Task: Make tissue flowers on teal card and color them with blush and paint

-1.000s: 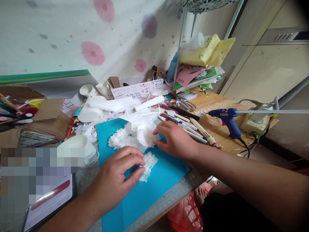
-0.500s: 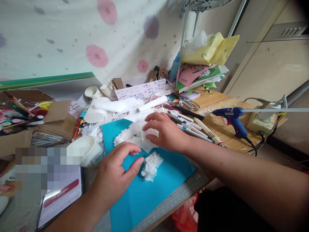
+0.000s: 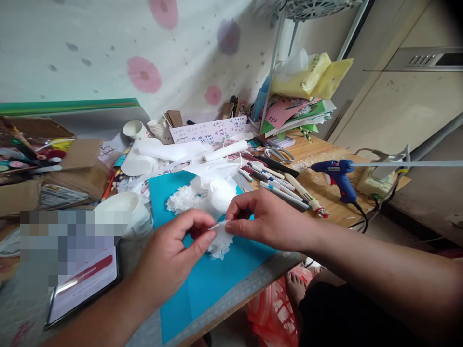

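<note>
My left hand (image 3: 184, 250) and my right hand (image 3: 262, 219) meet over the blue sheet (image 3: 202, 299), each pinching a small piece of thin white paper (image 3: 219, 225) between thumb and fingers. Right below the fingertips lies a small pile of white paper scraps (image 3: 220, 248), partly hidden by the hands. Behind them, a larger heap of torn white paper (image 3: 184, 196) rests on the blue sheet. A crumpled, rounded white paper piece (image 3: 221, 192) sits at that heap's right side.
Left of the sheet stand a white paper bowl (image 3: 126, 214) and a phone (image 3: 87, 284). Several pens (image 3: 280, 185), scissors (image 3: 278, 154) and a blue glue gun (image 3: 338, 176) lie to the right. A cardboard box (image 3: 77, 168) of pens is at the back left.
My right hand has come down from the paper heap toward my left hand. Both now pinch a small paper piece, where the fingers were apart before. The view has shifted slightly.
</note>
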Demonstrator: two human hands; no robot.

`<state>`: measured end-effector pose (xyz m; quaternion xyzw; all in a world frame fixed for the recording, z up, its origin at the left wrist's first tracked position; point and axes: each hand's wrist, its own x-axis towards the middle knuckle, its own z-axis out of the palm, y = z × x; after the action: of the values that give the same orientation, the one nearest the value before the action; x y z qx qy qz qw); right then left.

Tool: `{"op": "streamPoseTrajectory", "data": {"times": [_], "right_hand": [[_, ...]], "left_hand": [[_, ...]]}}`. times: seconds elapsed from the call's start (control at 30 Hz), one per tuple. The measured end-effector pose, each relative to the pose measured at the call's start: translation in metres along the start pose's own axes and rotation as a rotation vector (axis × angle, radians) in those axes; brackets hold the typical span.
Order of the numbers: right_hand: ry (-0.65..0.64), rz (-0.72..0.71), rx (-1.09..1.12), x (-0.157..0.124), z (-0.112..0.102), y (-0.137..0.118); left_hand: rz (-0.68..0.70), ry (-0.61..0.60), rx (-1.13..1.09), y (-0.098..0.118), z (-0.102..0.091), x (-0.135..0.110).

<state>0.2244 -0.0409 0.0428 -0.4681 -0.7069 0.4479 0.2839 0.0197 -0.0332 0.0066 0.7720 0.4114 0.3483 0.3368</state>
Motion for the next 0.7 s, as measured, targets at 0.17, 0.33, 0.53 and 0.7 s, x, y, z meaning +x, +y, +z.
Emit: {"op": "streamPoseTrajectory", "data": {"times": [0.17, 0.33, 0.53, 0.7], "right_hand": [[0.065, -0.100, -0.322, -0.026, -0.030, 0.019], [0.009, 0.109, -0.837, -0.042, -0.046, 0.048], [0.001, 0.163, -1.001, -0.036, -0.036, 0.052], [0.075, 0.206, -0.938, -0.032, -0.038, 0.058]], "left_hand": [[0.156, -0.225, 0.098, 0.002, 0.003, 0.000], [0.327, -0.346, 0.181, -0.009, 0.006, -0.005], [0.312, -0.435, 0.294, -0.011, 0.004, -0.008], [0.346, -0.372, 0.355, -0.008, 0.006, -0.007]]}}
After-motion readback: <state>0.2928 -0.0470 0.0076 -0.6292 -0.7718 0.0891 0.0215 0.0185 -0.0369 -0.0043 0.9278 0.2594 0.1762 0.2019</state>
